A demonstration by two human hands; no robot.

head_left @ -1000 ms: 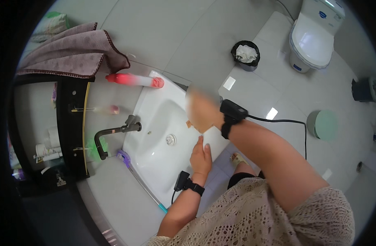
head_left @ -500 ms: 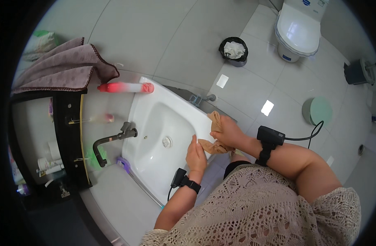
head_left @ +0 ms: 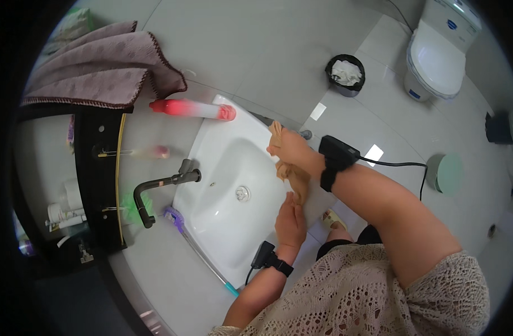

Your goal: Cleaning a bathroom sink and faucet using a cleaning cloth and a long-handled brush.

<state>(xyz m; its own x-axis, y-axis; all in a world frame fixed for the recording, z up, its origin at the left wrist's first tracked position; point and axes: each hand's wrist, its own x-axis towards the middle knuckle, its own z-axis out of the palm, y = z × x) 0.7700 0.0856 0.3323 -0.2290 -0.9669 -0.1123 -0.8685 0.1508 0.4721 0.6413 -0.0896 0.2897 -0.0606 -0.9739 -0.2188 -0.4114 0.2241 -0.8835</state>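
Both hands have drawn closer over the basin's near rim since the earlier frames, and the tan cloth [head_left: 287, 168] now hangs between them. The right hand [head_left: 293, 148] has its grip clamped on the upper part of the cloth, fingers closed round a bunched fold. The left hand [head_left: 290, 219] sits just below, fingers together and touching the cloth's lower end; whether it grips or only steadies, I cannot tell.

By the look of it the cloth is being wrung or folded over the white basin [head_left: 223, 207], and that seems mid-way: it is crumpled, not laid out. No water shows at the dark tap [head_left: 161, 187].

Room is fair. The basin bowl lies open ahead of the hands. A red bottle [head_left: 192, 109] lies along the far rim, and a purple-headed brush [head_left: 195, 246] along the left edge, both apart from the hands.
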